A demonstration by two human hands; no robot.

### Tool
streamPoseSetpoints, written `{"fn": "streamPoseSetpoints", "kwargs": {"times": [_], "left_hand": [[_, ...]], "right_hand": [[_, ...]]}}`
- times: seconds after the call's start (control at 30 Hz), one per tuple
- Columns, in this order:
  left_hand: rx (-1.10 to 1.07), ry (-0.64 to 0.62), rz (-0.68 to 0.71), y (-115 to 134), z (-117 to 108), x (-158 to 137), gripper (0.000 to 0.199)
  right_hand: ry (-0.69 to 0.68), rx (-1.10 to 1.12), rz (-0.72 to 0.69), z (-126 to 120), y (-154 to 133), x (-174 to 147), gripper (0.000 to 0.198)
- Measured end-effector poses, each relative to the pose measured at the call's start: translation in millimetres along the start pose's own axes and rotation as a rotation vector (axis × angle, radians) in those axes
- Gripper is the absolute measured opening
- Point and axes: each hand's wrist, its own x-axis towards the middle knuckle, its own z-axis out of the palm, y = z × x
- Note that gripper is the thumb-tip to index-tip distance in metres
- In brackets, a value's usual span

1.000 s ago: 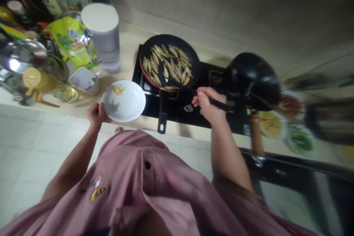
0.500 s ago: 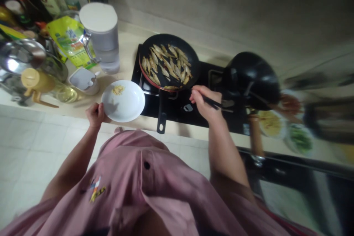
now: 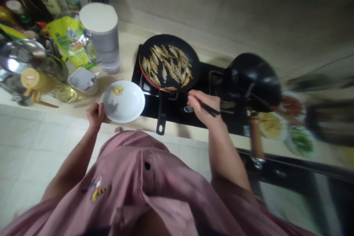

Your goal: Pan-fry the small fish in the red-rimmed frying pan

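My left hand is closed on the left rim of a white plate, which holds a small heap of chopped garlic. In my right hand are black chopsticks; their back ends stick out past the palm, and their tips are lost against the dark pan. That hand is just below the right side of a black frying pan with a red outside. Several small browned fish lie spread in the pan. Its black handle points toward me.
Right of the pan stands a black wok with a wooden handle. Plates of yellow food, chopped greens and reddish food sit beyond it. On the left are a water pitcher, a yellow-green pouch and several bottles.
My right hand has shifted slightly left and down with the chopsticks. A fish near the pan's middle now lies at a steeper angle. My left hand and the plate stay put.
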Motion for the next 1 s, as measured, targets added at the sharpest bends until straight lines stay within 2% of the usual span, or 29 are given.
{"fn": "streamPoseSetpoints", "kwargs": {"times": [0.1, 0.17, 0.23, 0.37, 0.47, 0.57, 0.8, 0.9, 1.0], "left_hand": [[0.009, 0.007, 0.004, 0, 0, 0, 0.047], [0.008, 0.009, 0.005, 0, 0, 0, 0.047], [-0.003, 0.011, 0.012, 0, 0, 0, 0.046], [0.004, 0.016, 0.020, -2, 1, -1, 0.046], [0.016, 0.009, 0.013, -1, 0, -1, 0.047], [0.015, 0.015, 0.022, -1, 1, 0, 0.046], [0.008, 0.025, 0.022, -5, 3, -1, 0.048], [-0.001, 0.023, 0.010, -5, 3, -1, 0.048], [0.004, 0.033, 0.018, -3, 2, -1, 0.048]], "right_hand": [[-0.029, -0.052, -0.104, 5, -7, -1, 0.023], [-0.021, -0.054, -0.081, 7, -8, -1, 0.022], [0.005, 0.007, 0.010, 8, -5, 0, 0.020], [0.135, 0.309, 0.256, 10, 12, 0, 0.024], [0.204, 0.374, 0.342, 7, 21, -3, 0.026], [0.223, 0.248, 0.285, -1, 15, -9, 0.025], [0.027, 0.115, 0.023, -6, -19, -11, 0.021], [-0.041, 0.073, -0.121, 0, -21, -7, 0.020], [-0.044, 0.024, -0.195, 3, -18, -2, 0.021]]}}
